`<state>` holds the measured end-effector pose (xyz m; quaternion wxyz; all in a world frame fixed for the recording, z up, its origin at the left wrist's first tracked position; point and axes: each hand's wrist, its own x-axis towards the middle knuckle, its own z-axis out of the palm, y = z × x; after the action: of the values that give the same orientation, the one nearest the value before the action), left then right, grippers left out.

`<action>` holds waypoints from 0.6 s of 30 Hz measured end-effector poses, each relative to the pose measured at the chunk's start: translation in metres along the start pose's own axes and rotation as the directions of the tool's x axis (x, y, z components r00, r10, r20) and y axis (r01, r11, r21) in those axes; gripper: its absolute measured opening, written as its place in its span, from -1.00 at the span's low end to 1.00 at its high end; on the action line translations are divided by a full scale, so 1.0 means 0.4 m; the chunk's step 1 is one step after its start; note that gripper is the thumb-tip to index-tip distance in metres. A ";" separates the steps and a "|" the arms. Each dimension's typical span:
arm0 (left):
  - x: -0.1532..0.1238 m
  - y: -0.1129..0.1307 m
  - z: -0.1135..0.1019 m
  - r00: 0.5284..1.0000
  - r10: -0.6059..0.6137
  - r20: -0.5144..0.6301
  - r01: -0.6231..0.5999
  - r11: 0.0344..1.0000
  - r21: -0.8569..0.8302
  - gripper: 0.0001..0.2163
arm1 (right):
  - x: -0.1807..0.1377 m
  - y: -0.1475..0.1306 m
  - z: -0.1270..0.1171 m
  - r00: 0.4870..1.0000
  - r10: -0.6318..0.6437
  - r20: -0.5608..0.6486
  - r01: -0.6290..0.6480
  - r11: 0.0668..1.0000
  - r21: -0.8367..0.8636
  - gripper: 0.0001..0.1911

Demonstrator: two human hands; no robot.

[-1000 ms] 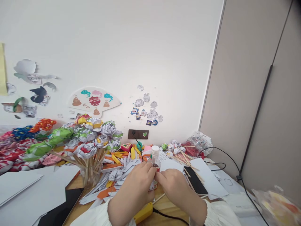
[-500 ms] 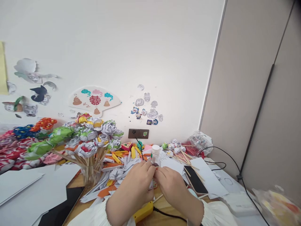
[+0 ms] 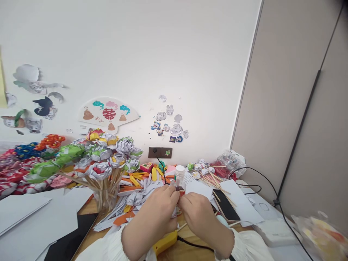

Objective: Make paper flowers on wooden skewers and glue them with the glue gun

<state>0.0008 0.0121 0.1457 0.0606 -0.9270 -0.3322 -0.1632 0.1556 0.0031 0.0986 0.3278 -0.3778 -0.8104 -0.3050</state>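
My left hand (image 3: 159, 206) and my right hand (image 3: 198, 212) meet fingertip to fingertip above the table (image 3: 181, 250). Both are closed, with fingers curled away from me, so whatever lies between them is hidden. Just beyond the fingertips stands a white-capped bottle (image 3: 179, 173) with a partly covered label. Under my left wrist lies a yellow tool (image 3: 166, 242) with a black cord, mostly covered by my forearm. Left of my hands is a heap of folded white paper strips and an orange piece of paper (image 3: 123, 219).
Paper flowers on wooden sticks stand in a clear cup (image 3: 106, 203) at left. White sheets (image 3: 40, 221) lie nearer. On the right are a phone (image 3: 226, 204), thin sticks (image 3: 214, 177), a white box (image 3: 274, 232) and a plastic bag (image 3: 320, 235). A black cable (image 3: 286, 221) crosses there.
My hands stay together in almost the same place, the right one barely shifted. The view has tilted slightly, and slightly more of the bottle's label shows.
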 end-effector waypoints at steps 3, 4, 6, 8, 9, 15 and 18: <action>-0.001 0.003 -0.003 1.000 0.010 0.002 -0.010 1.000 0.016 -0.72 | 0.005 -0.004 -0.008 1.000 -0.019 -0.001 0.019 1.000 0.022 -0.64; -0.001 0.004 -0.003 1.000 0.015 -0.002 -0.015 1.000 0.017 -0.72 | 0.006 -0.005 -0.010 1.000 -0.023 -0.001 0.023 0.999 0.026 -0.65; -0.001 0.004 -0.001 1.000 0.025 -0.015 -0.025 1.000 0.017 -0.72 | 0.005 -0.006 -0.012 1.000 -0.021 -0.007 0.021 0.999 0.028 -0.67; -0.001 0.001 0.002 0.999 0.033 -0.042 -0.033 0.999 -0.003 -0.71 | 0.003 -0.005 -0.011 1.000 -0.005 -0.026 0.006 1.000 0.030 -0.68; -0.001 -0.002 0.004 0.997 0.034 -0.068 -0.036 0.999 -0.027 -0.69 | 0.002 -0.003 -0.009 0.999 0.011 -0.037 -0.010 0.999 0.036 -0.68; -0.004 -0.024 0.015 0.949 -0.053 -0.310 -0.018 0.975 -0.222 -0.45 | 0.002 0.008 -0.008 0.975 0.206 -0.078 -0.190 0.966 0.176 -0.75; -0.004 -0.026 0.014 0.942 -0.107 -0.318 -0.001 0.947 -0.322 -0.50 | 0.009 0.006 -0.015 0.958 0.269 -0.101 -0.238 0.941 0.241 -0.79</action>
<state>-0.0055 0.0205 0.1402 -0.0387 -0.8746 -0.3118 -0.3693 0.1576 0.0016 0.1055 0.4581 -0.4184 -0.7609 -0.1902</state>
